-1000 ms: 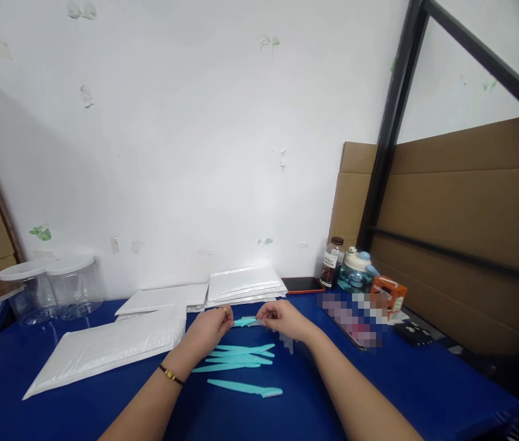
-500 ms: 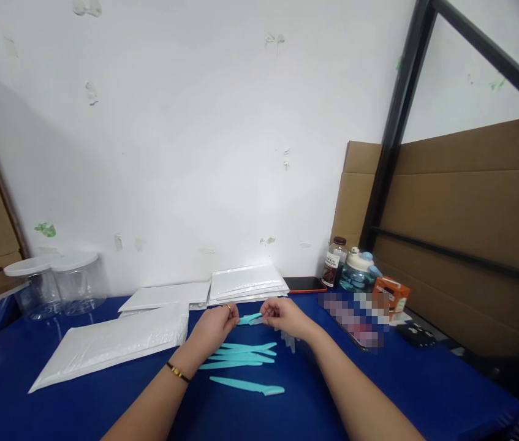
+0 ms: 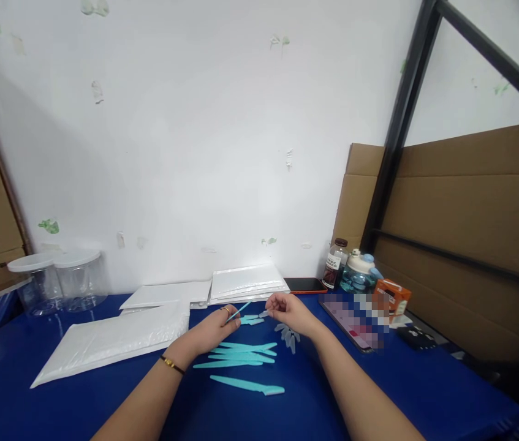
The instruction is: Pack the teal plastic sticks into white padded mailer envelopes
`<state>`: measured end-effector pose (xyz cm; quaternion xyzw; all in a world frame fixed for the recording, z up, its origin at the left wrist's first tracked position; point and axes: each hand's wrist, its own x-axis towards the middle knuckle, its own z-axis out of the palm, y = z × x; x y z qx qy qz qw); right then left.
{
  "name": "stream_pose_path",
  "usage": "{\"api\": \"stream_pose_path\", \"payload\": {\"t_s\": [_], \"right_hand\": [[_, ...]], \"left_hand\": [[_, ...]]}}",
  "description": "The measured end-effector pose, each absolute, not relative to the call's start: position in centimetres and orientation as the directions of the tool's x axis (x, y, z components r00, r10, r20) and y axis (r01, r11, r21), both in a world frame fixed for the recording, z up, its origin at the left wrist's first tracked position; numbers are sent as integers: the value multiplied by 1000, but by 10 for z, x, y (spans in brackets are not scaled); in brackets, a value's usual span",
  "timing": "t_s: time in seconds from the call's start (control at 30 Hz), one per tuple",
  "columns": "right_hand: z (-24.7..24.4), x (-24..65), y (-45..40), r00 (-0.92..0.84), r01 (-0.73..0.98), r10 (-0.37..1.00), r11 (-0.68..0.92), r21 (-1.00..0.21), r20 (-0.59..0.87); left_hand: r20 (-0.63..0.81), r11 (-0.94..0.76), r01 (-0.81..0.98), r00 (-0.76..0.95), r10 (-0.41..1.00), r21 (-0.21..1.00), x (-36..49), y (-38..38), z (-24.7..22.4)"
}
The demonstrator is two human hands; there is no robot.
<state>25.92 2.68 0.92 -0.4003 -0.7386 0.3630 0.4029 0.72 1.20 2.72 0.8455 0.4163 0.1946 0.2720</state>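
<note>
Pinched in my left hand is a slim teal eyebrow razor, tilted up to the right. Below its tip, more teal razors lie on the table beside my fingers. My right hand is closed, and a small clear blade cover shows at its fingertips. Several clear covers lie loose just under that hand. Nearer to me is a bunch of several teal razors, roughly side by side. One single razor lies apart in front of them.
White padded mailers lie left, with stacked mailers against the wall. Two clear lidded jars stand far left. Along the right are an orange-edged phone, a bottle, a blue jug and an orange box.
My hands have drawn apart. The razor in my left hand has turned upward, and the right hand has come away with the clear cover at its fingertips.
</note>
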Motion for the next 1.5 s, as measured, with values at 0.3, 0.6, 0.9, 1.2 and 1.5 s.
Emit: {"api": "stream_pose_path", "payload": {"t_s": [0.3, 0.6, 0.9, 1.2, 1.5], "right_hand": [[23, 247, 12, -305, 416, 841, 539, -732, 446], [16, 246, 16, -317, 309, 879, 452, -837, 358], [13, 244, 17, -336, 252, 880, 427, -868, 336], [17, 239, 12, -350, 254, 873, 438, -863, 340], [2, 241, 25, -307, 364, 906, 394, -844, 290]], "left_hand": [[6, -528, 611, 651, 759, 589, 6, 5, 38], [115, -528, 624, 578, 808, 576, 7, 6, 36], [175, -578, 702, 562, 808, 417, 8, 9, 32], [190, -592, 730, 563, 804, 343, 13, 6, 30], [318, -609, 688, 520, 793, 394, 22, 9, 23]]}}
